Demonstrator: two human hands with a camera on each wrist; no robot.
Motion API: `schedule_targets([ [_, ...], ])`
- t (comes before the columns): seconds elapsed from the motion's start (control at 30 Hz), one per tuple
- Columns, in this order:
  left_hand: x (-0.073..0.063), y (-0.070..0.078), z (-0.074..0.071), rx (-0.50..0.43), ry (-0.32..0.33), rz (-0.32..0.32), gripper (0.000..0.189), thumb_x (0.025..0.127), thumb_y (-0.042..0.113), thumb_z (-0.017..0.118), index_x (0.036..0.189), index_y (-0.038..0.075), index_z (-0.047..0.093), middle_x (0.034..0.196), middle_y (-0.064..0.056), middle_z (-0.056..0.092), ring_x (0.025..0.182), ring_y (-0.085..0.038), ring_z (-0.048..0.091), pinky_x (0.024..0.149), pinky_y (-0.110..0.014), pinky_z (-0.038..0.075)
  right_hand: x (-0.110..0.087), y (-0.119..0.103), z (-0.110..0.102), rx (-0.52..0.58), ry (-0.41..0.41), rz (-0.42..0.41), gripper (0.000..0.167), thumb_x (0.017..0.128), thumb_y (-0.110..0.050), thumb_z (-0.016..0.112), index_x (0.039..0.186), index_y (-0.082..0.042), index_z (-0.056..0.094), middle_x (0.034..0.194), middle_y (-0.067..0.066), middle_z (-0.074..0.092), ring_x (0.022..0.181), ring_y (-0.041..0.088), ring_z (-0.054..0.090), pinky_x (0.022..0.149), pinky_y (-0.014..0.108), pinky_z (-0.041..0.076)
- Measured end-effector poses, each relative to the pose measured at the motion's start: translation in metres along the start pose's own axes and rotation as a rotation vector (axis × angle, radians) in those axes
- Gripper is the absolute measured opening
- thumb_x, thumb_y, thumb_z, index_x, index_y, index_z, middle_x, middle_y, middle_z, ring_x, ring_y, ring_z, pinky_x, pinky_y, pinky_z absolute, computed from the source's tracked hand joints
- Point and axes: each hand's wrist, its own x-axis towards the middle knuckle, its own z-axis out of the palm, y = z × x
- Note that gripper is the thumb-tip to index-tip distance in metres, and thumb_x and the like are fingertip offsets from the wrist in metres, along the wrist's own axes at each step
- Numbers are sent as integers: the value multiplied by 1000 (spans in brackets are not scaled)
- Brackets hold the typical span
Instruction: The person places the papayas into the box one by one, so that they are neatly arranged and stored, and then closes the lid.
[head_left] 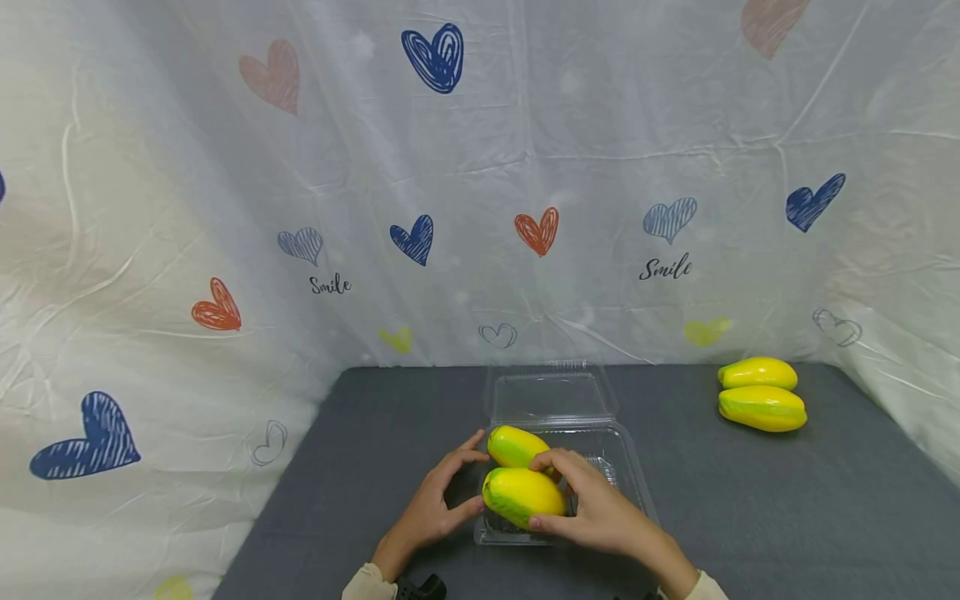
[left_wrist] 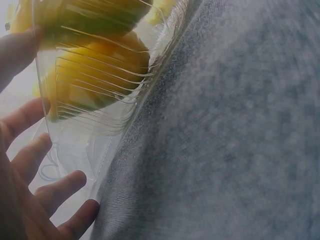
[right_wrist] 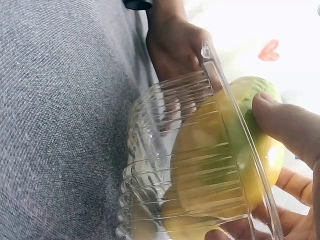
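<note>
My right hand (head_left: 600, 508) grips the nearer yellow-green papaya (head_left: 523, 493), its thumb on the near side and fingers over the far side. That papaya sits within the clear plastic clamshell container (head_left: 633, 467), tilted up against the left wall. Behind it, a second papaya (head_left: 513, 446) lies in the same container, partly covered by my right fingers. At the container's left side is my left hand (head_left: 435, 504), fingers spread and fairly straight. In the left wrist view, its fingertips (left_wrist: 37, 106) are right at the clear rim, with both papayas showing through the wall.
Two more papayas (head_left: 761, 408) lie side by side at the back right of the grey cloth-covered table (head_left: 712, 500). The container's lid (head_left: 551, 396) stands opened toward the back. Behind hangs a white curtain (head_left: 465, 167) printed with hearts.
</note>
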Motion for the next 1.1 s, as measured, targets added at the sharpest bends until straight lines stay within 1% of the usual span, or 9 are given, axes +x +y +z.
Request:
schedule_targets([
  [0.1, 0, -1, 0, 1, -2, 4, 45, 97, 21, 68, 140, 23, 55, 167, -2, 33, 153, -27, 35, 117, -65, 34, 1, 2, 1, 14, -8, -13, 52, 85, -46, 81, 125, -26, 56, 114, -8, 58, 96, 8, 56, 76, 28, 55],
  [0.2, 0, -2, 0, 1, -2, 4, 45, 97, 21, 68, 140, 25, 55, 167, -1, 33, 154, -27, 34, 117, -66, 33, 1, 3, 1, 40, -24, -6, 51, 85, -45, 82, 125, -25, 56, 112, -6, 57, 94, 9, 57, 71, 27, 55],
  [0.27, 0, -3, 0, 6, 0, 2, 44, 98, 21, 67, 140, 26, 54, 167, -1, 33, 154, -26, 34, 117, -65, 33, 1, 4, 1, 51, -30, 2, 52, 85, -45, 82, 126, -25, 56, 111, -5, 57, 94, 9, 57, 71, 26, 56],
  [0.5, 0, -4, 1, 15, 5, -11, 39, 101, 21, 63, 139, 27, 55, 167, 0, 34, 154, -25, 34, 120, -61, 32, 0, 4, 2, 42, -30, -5, 51, 86, -45, 81, 127, -25, 58, 110, -6, 56, 92, 5, 56, 70, 24, 56],
  [0.63, 0, -3, 1, 12, 6, -30, 37, 103, 23, 61, 138, 28, 55, 167, 2, 33, 154, -24, 33, 119, -63, 32, 0, 5, 3, 27, -26, -20, 51, 85, -44, 81, 127, -25, 59, 110, -6, 57, 90, 4, 55, 70, 23, 55],
  [0.77, 1, -1, 1, 3, 7, -57, 35, 103, 27, 60, 137, 29, 56, 167, 6, 32, 155, -22, 31, 119, -65, 30, 0, 5, 3, 16, -28, -17, 52, 85, -45, 81, 128, -25, 60, 111, -7, 57, 90, 4, 54, 70, 23, 54],
  [0.87, 1, 0, 1, 2, 9, -64, 34, 104, 28, 60, 137, 30, 56, 167, 8, 32, 155, -21, 31, 119, -65, 29, 0, 4, 2, 8, -28, -13, 52, 85, -46, 81, 129, -26, 60, 111, -8, 57, 91, 3, 54, 71, 24, 53],
  [1.1, 1, 0, 1, 12, 10, -65, 33, 104, 28, 59, 137, 32, 55, 166, 9, 32, 155, -20, 31, 119, -63, 31, -1, 4, 2, -26, -19, -33, 52, 84, -45, 82, 127, -25, 61, 111, -11, 58, 93, 2, 54, 77, 27, 53],
])
